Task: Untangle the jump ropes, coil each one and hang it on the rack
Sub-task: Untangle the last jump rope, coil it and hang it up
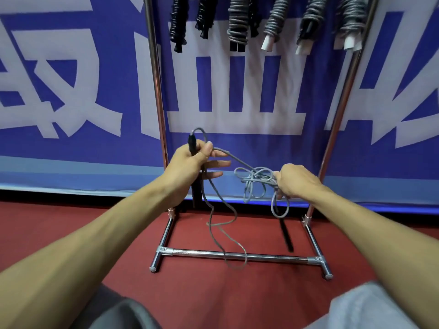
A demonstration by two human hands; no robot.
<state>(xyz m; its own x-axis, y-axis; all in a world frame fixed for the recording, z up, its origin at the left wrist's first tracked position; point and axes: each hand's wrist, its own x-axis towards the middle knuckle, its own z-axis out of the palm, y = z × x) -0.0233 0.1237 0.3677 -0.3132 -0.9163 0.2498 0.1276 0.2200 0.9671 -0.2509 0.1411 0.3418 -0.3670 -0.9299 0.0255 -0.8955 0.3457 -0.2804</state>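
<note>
**Grey rope held in a knot in front of the rack**

Head view: the left hand (192,162) is clamped on the black handle (192,143) of a grey jump rope (223,205). Its thumb and forefinger wrap the handle, while the other fingers stretch out flat towards the right hand (294,180). The rope leaves the top of the handle in a small arch just above the left hand, and runs across and slightly down to a tangle (256,179) between the two hands. The right hand, seen from the back, has its fingers curled into that tangle, gripping it at its right edge. A loop hangs just below the right hand. Longer slack drops below the left hand and trails down to the red floor (202,293), crossing the low crossbar of the chrome rack (237,255). A dark stick shape lies below the right hand, inside the rack's base; whether it is the second handle cannot be told. Far above both hands, coiled ropes (237,22) hang in a row from the top of the rack, black ones on the left and grey ones on the right. Beyond the hands and behind the rack hangs a blue banner (71,79) with large white characters.
</note>
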